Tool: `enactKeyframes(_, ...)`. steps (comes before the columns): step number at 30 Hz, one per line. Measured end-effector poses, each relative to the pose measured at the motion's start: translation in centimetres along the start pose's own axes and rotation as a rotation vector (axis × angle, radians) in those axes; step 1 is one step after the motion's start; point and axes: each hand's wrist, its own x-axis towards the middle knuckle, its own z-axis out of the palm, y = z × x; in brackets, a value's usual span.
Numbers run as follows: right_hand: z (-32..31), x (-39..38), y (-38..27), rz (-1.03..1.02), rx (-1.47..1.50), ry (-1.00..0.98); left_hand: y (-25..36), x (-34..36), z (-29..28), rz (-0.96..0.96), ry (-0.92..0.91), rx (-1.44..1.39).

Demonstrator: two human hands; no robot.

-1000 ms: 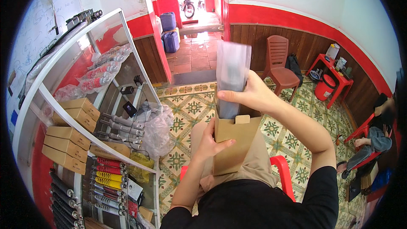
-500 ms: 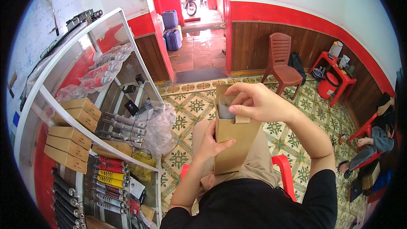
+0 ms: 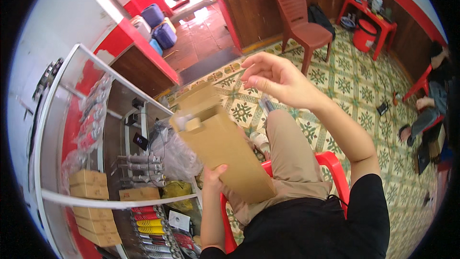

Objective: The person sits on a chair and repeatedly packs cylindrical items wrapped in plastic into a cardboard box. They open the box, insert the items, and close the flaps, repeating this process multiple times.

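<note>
A tall brown cardboard box (image 3: 223, 156) stands tilted to the left over my lap, its top flaps up. My left hand (image 3: 214, 177) is closed round its lower left side, the thumb on the front face. Something pale and whitish (image 3: 188, 119) shows at the box's mouth, too blurred to name. To the right of the flaps and apart from them, my right hand (image 3: 282, 79) hangs in the air. Its fingers are loosely curved, thumb apart, with nothing visible in them. A blurred greyish thing (image 3: 266, 104) shows below that hand, beside my knee; I cannot tell what it is.
On my left, a metal-framed shelf (image 3: 120, 205) holds cardboard boxes (image 3: 88, 184), coloured shock absorbers (image 3: 151, 225) and plastic wrapping (image 3: 179, 158). I sit on a red chair (image 3: 335, 172). Ahead are a brown chair (image 3: 309, 31) and red table (image 3: 378, 21). Another person (image 3: 429, 103) sits at far right.
My right hand has left the box's mouth and risen. The box has swung left and tilted, still in my left hand. The whole view has turned to the right.
</note>
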Motion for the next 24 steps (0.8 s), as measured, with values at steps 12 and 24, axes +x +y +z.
enactKeyframes(12, -13.8, -6.3, 39.8, 0.885, 0.035, 0.754, -7.1, 5.9, -7.0, -0.282, 0.095, -0.563)
enactKeyframes(24, -11.5, -16.8, 66.0, 1.267, -0.596, 0.221, -8.4, 14.6, -5.9, -0.516, -0.115, -0.965)
